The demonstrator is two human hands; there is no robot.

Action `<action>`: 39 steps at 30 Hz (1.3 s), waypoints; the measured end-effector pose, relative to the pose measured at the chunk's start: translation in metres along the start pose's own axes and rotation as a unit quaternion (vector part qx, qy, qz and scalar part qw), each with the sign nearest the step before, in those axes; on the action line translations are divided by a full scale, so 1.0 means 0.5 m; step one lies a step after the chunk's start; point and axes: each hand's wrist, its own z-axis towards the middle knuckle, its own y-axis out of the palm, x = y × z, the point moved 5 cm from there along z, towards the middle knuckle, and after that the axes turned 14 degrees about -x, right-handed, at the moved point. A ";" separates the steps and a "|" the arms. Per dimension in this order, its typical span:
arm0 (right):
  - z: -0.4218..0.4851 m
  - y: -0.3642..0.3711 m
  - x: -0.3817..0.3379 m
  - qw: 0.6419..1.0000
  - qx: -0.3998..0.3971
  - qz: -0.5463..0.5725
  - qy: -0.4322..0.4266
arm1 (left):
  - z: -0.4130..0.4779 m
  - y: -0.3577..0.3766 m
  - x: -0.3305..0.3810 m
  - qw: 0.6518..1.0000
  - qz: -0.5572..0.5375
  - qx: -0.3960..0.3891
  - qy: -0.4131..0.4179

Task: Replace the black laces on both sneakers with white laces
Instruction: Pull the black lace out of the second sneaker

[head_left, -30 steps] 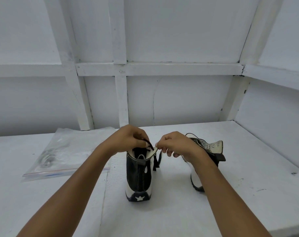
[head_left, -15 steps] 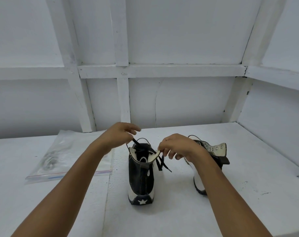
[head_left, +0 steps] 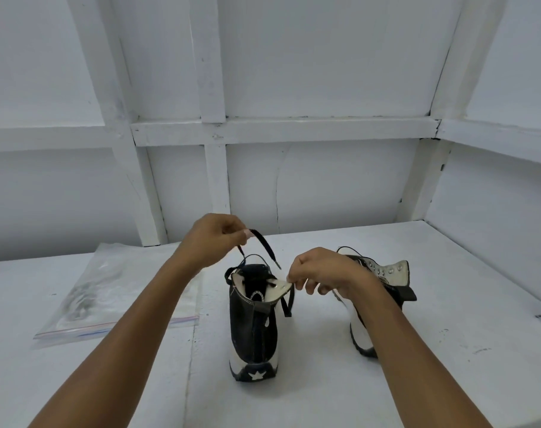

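Head view: at the centre of the frame a black-and-white high-top canvas sneaker (head_left: 252, 329) stands upright on the white painted worktop (head_left: 448, 366), its star-marked heel towards the camera. The left hand (head_left: 215, 239), raised just above the sneaker's opening, has its grip pressed together on a flat black lace (head_left: 264, 245) — thumb and forefinger pinch it near the free end, and the tip hangs down past the fingers. The right hand (head_left: 321, 270) pinches the pale right edge of the collar, steadying the shoe; another black strand dangles outside that edge. Right of centre, partly behind the right wrist, a second sneaker (head_left: 386, 273) lies tilted with its eyelet flap splayed open.

The step in hand looks to be unthreading the top eyelets. It should go best by drawing the lace straight out along the line of each eyelet, one crossing at a time, while the right grip holds the flap firm so the shoe does not tip.

At the left of the frame a clear zip-seal plastic bag (head_left: 117, 291) lies flat on the worktop. Inside is a pale tangled mass (head_left: 83, 299) — probably the white laces, though too blurred to be sure.
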 end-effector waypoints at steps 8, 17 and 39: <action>0.018 0.001 -0.017 0.999 0.014 -0.022 -0.020 | -0.003 -0.047 -0.066 0.981 0.055 0.152 -0.104; 0.041 0.013 -0.056 0.992 0.034 -0.046 -0.108 | -0.011 0.007 -0.072 0.981 0.083 -0.114 -0.133; 0.076 0.011 -0.050 0.934 -0.037 0.286 -0.209 | -0.024 0.044 -0.066 0.958 0.037 -0.271 -0.086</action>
